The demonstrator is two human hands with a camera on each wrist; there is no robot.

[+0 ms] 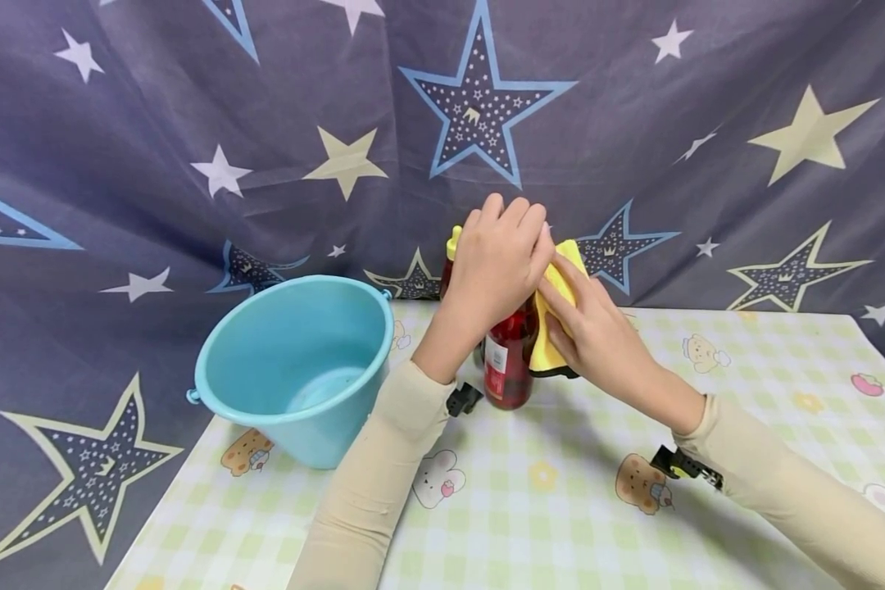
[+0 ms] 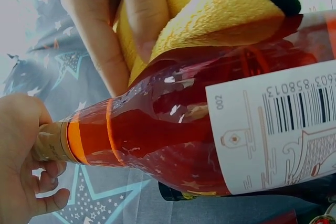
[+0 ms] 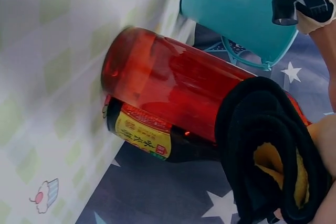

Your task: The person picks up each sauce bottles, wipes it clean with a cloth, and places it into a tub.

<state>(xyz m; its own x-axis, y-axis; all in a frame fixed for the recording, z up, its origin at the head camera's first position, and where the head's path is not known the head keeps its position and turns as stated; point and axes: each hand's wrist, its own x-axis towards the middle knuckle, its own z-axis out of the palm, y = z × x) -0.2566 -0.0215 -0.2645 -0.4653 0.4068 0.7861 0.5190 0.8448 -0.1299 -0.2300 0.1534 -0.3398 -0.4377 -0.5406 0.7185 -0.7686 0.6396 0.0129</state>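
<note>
Gripping the neck and cap of the red bottle, the left hand steadies it upright near the table's back edge, just right of the blue bucket. The right hand pinches a yellow cloth against the bottle's shoulder. Glassy and full, the bottle likely feels heavy and slick; the neck seems the surest hold. A darker bottle stands behind.
</note>
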